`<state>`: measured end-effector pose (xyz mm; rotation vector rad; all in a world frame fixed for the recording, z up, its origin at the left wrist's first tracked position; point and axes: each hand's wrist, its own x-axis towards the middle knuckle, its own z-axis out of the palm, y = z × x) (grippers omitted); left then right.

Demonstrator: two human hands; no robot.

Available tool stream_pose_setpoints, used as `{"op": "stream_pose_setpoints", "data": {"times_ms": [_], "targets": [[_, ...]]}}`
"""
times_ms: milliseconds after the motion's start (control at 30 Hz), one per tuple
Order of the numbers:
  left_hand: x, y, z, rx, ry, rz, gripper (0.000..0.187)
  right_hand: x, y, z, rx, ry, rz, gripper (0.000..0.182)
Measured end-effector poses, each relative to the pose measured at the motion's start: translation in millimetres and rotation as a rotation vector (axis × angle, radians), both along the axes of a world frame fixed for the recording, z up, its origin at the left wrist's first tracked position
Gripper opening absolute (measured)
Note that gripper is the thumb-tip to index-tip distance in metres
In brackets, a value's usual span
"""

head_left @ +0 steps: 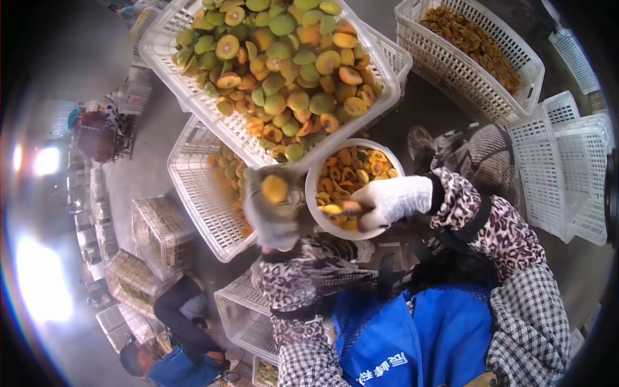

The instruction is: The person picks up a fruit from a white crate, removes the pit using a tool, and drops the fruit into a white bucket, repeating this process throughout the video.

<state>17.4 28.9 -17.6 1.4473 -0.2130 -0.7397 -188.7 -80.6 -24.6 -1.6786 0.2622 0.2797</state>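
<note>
- Fruit half (pixel 275 188) sits gripped in my left hand (pixel 274 209), just left of the bowl (pixel 314 193).
- Right hand (pixel 390 201) fingers curl over the bowl's rim.
- Blurred left hand: a slip could drop the fruit beside the bowl.

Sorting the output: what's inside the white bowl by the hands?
The bowl holds orange fruit halves, cut sides mostly up. The right hand covers its near edge, so what lies under the glove and deeper in the pile cannot be seen.

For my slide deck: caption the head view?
Gloved left hand holds a halved fruit beside a white bowl.
</note>
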Motion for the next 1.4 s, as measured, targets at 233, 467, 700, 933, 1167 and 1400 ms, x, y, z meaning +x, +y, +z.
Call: {"op": "stream_pose_setpoints", "data": {"times_ms": [233,467,700,933,1167,1400], "targets": [[62.2,-26.9,-20.8,0.439,-1.226,0.033,0.028,-24.3,12.5,-104.2,-0.972,0.488,0.049,0.024],[45.2,-128.8,-61.2,0.519,-1.361,-0.194,0.043,-28.6,11.5,-72.5,-0.842,0.063,-0.346,0.024],[53.0,-121.5,-60.3,0.566,-1.476,-0.278,0.039,-22.7,24.1,-105.9,-0.758,-0.257,-0.275,0.025],[31.0,-113.0,-35.0,0.373,-0.634,-0.181,0.036,-6.0,16.8,-15.6,-0.388,0.244,-0.309,0.038],[-13.0,-32.1,16.0,-0.597,0.552,-0.248,0.049,9.2,5.0,35.9,-0.308,-0.096,-0.602,0.040],[-30.9,-20.4,30.6,-0.611,0.608,-0.160,0.048,23.6,26.2,39.4,-0.525,-0.044,-0.421,0.028]]}}
